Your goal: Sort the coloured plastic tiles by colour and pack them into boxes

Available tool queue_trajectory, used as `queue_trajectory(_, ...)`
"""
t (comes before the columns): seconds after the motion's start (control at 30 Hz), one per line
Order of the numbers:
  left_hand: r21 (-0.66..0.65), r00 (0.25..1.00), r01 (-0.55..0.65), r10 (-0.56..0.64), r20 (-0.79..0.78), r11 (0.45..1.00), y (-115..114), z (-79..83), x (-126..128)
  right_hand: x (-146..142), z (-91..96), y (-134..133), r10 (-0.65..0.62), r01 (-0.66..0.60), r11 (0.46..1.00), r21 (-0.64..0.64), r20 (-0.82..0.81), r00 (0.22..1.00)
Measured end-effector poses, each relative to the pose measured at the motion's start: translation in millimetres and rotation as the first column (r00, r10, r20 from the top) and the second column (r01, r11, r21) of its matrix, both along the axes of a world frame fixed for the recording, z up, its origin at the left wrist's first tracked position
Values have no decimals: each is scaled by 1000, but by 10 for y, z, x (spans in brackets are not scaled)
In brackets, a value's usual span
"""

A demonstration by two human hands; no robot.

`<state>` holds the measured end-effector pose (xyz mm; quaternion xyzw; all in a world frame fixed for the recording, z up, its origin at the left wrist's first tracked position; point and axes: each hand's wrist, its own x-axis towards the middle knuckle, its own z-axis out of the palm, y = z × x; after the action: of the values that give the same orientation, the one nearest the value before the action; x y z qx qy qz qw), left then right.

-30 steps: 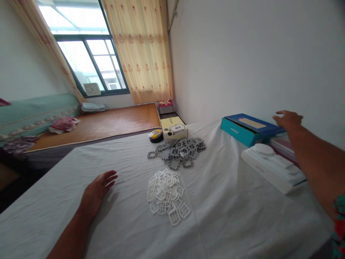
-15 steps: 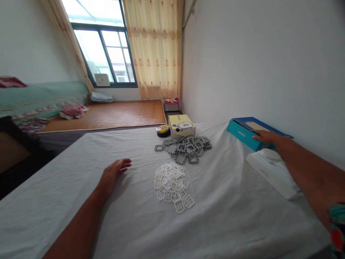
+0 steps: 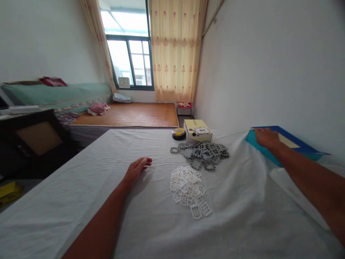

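Note:
My left hand [image 3: 138, 167] is held low over the white cloth, palm turned inward, its fingers loosely stretched and holding nothing. To its right lies a loose pile of small white plastic window-grid pieces [image 3: 187, 185]. Behind that pile sits a heap of grey plastic pieces with notched edges [image 3: 205, 153], some solid and some frame-like. At the far right my right hand [image 3: 266, 137] is on the left end of a blue box [image 3: 299, 140], fingers bent over its edge. My forearm hides part of the box, and the fingertips are not clearly visible.
A yellow and white cartoon box [image 3: 198, 130] and a black roll of tape [image 3: 178, 134] stand behind the grey heap. A white object [image 3: 293, 190] lies under my right forearm. The wall [image 3: 269, 72] borders the right side; a dark cabinet [image 3: 37, 136] stands left.
My view has turned left, so everything appears farther right. My right hand has shifted to the far left corner of the blue box. My left hand stays beside the white pieces.

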<state>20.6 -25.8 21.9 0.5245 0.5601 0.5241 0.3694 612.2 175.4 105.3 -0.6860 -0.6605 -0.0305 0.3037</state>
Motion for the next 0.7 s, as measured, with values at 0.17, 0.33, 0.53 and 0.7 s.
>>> queue_trajectory(0.17,30,1000,-13,14,-26,999,37,-44,11,-2018,174,-7,435,-480,877,-34,484,759)
queue_trajectory(0.33,80,996,4,3,-89,997,54,-80,31,-3510,-66,128,579,-616,775,-145,553,599)
queue_trajectory(0.53,207,950,19,47,-308,978,14,-113,89,-3988,-403,653,446,-287,885,-367,489,750)
queue_trajectory(0.7,276,911,13,103,-399,961,-8,-121,92,-4040,-520,763,426,-223,873,-433,457,781)
